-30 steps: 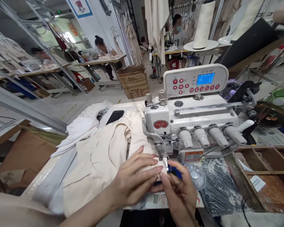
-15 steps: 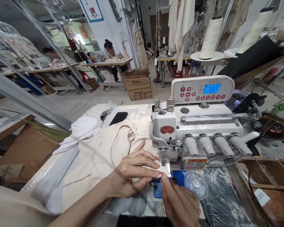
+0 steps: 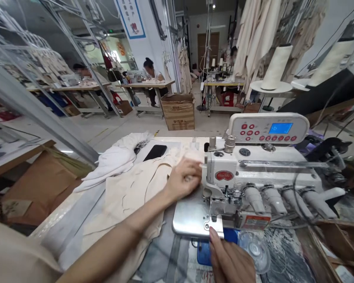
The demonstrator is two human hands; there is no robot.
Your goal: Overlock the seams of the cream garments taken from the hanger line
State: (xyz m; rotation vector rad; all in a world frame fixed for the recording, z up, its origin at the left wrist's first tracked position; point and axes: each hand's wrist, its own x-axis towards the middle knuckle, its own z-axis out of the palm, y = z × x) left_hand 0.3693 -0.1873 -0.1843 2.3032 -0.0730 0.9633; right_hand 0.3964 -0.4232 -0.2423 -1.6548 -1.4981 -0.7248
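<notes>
Blurred a little by motion, my left hand (image 3: 185,177) is at the left side of the white sewing machine (image 3: 253,169), fingers curled against cream fabric (image 3: 132,184) that spreads over the table to its left. My right hand (image 3: 228,253) rests at the front edge of the machine's metal plate (image 3: 190,218), its index finger stretched beside the presser foot. Whether the right fingers pinch anything is hidden. The metal plate is bare under the needle area. On the panel (image 3: 268,129) a blue display is lit.
White cloth (image 3: 115,161) and a black phone (image 3: 155,152) lie at the back left. A blue tray (image 3: 205,252) and a clear round dish (image 3: 256,251) sit by my right hand. Thread cones (image 3: 279,67) stand behind; a cardboard box (image 3: 178,112) and people at tables are beyond.
My left hand has lifted off the plate and moved back beside the machine, along with the cream fabric, uncovering the metal plate. My right hand stays near the front edge. The view has shifted.
</notes>
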